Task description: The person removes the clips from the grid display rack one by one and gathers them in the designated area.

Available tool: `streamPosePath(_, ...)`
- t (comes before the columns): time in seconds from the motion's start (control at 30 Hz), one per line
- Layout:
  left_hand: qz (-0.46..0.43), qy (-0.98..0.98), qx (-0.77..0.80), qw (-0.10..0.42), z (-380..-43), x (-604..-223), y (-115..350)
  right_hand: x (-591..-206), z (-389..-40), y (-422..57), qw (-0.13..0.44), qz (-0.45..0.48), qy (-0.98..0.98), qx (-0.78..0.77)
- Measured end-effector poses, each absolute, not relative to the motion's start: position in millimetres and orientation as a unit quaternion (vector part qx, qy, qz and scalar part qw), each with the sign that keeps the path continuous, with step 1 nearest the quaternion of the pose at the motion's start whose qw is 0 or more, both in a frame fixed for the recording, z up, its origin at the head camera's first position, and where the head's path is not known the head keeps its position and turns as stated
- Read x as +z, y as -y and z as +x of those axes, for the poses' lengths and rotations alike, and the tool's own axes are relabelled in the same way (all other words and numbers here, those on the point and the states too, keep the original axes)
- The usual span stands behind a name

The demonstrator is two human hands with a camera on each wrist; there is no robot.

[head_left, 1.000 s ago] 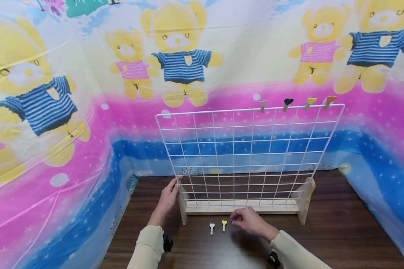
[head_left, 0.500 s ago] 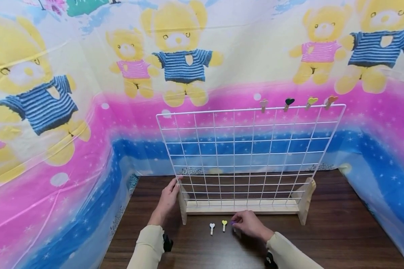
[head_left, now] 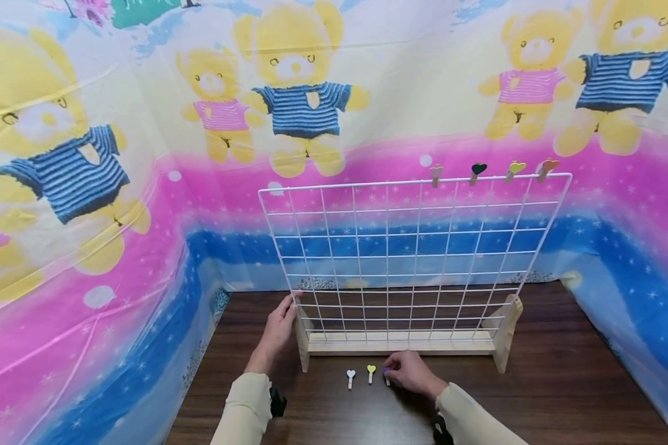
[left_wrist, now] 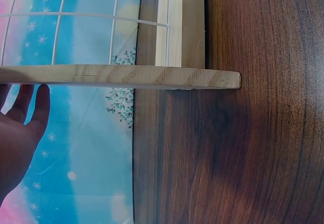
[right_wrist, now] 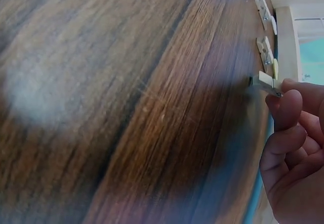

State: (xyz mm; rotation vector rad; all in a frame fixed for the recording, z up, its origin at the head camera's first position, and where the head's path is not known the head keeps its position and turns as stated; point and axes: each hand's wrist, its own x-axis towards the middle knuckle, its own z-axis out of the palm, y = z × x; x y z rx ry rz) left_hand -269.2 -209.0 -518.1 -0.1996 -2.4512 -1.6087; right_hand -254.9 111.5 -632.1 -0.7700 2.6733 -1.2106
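Near the middle of the table, my right hand [head_left: 414, 372] pinches a small wooden clothespin with a purple heart [head_left: 386, 374] between thumb and fingertips. In the right wrist view the clothespin [right_wrist: 264, 81] sticks out past the fingertips, close over the table. To its left lie a clothespin with a yellow heart [head_left: 371, 373] and one with a white heart [head_left: 351, 379]. My left hand [head_left: 279, 324] touches the left wooden leg [head_left: 302, 337] of a white wire grid rack [head_left: 386, 235]. Its fingers [left_wrist: 40, 110] extend against the leg's outer side in the left wrist view.
Clipped along the rack's top right are clothespins with a pale heart [head_left: 436, 175], a dark green heart [head_left: 477, 172], a yellow heart [head_left: 515, 169] and an orange heart [head_left: 548, 168]. A teddy-bear-printed cloth [head_left: 412, 80] hangs behind and beside the dark wooden table [head_left: 579, 383].
My right hand has come slightly down toward the table with the purple-heart clothespin, whose wooden end now shows below the fingers. The left hand stays on the rack's leg.
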Motion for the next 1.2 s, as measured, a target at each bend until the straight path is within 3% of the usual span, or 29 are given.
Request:
streamPosePath(0.9, -0.075, 0.828, -0.546, 0.102, -270, -519, 211, -639, -257, -109, -0.004, -0.29, -0.9, -0.324)
streamPosePath(1.2, -0.074, 0.827, -0.548, 0.103, -269, -519, 210, -643, -258, -110, 0.0, -0.271, -0.911, -0.31)
